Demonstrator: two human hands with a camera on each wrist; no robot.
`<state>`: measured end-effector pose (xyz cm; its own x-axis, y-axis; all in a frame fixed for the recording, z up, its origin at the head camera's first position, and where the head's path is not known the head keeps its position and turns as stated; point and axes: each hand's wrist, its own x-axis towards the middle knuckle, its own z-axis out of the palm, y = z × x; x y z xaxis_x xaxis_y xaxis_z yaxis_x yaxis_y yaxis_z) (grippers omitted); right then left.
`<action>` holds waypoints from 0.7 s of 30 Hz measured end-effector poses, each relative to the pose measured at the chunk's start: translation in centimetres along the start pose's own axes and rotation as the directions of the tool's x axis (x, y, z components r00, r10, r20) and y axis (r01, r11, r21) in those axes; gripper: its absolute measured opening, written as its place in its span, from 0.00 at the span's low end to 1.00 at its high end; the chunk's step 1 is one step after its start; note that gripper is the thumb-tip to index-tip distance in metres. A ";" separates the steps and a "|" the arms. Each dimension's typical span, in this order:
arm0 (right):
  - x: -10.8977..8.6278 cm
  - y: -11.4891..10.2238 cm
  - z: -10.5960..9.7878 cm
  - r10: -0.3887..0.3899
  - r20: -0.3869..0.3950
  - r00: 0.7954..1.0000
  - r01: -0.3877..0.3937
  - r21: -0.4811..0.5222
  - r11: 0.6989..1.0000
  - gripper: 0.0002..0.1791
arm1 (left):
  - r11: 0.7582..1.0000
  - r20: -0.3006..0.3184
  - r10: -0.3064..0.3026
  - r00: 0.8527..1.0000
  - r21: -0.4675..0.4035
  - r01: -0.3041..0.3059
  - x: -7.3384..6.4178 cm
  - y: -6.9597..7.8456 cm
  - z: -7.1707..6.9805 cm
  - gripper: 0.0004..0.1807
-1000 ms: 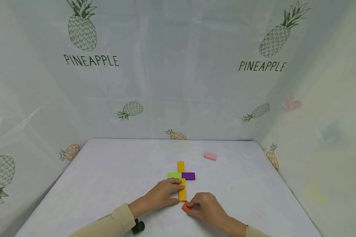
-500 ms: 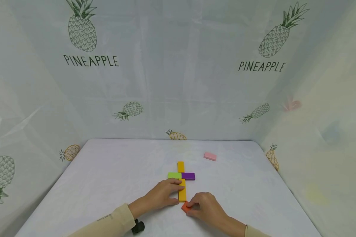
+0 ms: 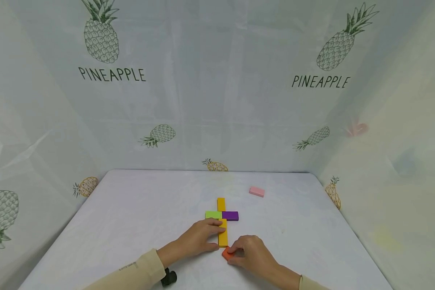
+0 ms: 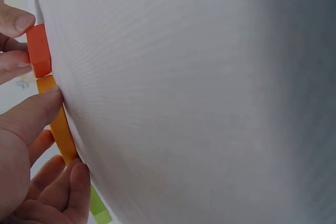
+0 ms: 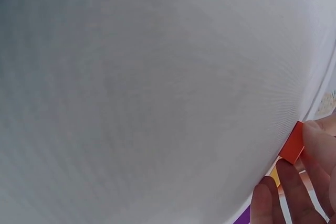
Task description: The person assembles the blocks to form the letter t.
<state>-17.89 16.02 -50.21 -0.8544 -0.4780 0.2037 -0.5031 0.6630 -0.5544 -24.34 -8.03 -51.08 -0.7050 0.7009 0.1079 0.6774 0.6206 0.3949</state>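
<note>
My left hand (image 3: 197, 238) holds the near yellow block (image 3: 222, 238) lengthwise; in the left wrist view the thumb is at one end and the curled fingers are toward the other. Between thumb and fingers, my right hand (image 3: 254, 255) pinches an orange block (image 3: 226, 253), turned at an angle just off the yellow block's near end. In the left wrist view the orange block (image 4: 39, 51) sits close by the yellow end. Beyond the left fingers, a green block (image 3: 212, 214) and a purple block (image 3: 230, 216) lie end to end crosswise, with another yellow block (image 3: 221, 204) extending behind them.
A pink block (image 3: 256, 191) lies apart at the back right of the white table (image 3: 148, 201). A small black object (image 3: 169, 277) shows beside the left sleeve. Curtain-like sheeting printed with pineapples (image 3: 217, 100) surrounds the table's back and sides.
</note>
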 end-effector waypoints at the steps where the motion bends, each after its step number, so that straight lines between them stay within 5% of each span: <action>1: 0.0 0.0 0.0 0.000 0.002 1.000 0.000 0.003 1.000 0.09 | 1.000 0.000 0.000 1.000 0.000 0.000 0.0 0.0 0.0 0.28; 21: 0.1 -0.2 -0.2 -0.013 0.014 1.000 0.013 -0.003 1.000 0.09 | 1.000 0.001 -0.008 1.000 -0.013 0.008 -0.1 0.3 -0.2 0.28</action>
<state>-17.87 15.98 -49.97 -0.8459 -0.4947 0.1992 -0.5145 0.6585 -0.5493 -24.15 -7.99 -50.84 -0.7100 0.6965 0.1036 0.6691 0.6214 0.4076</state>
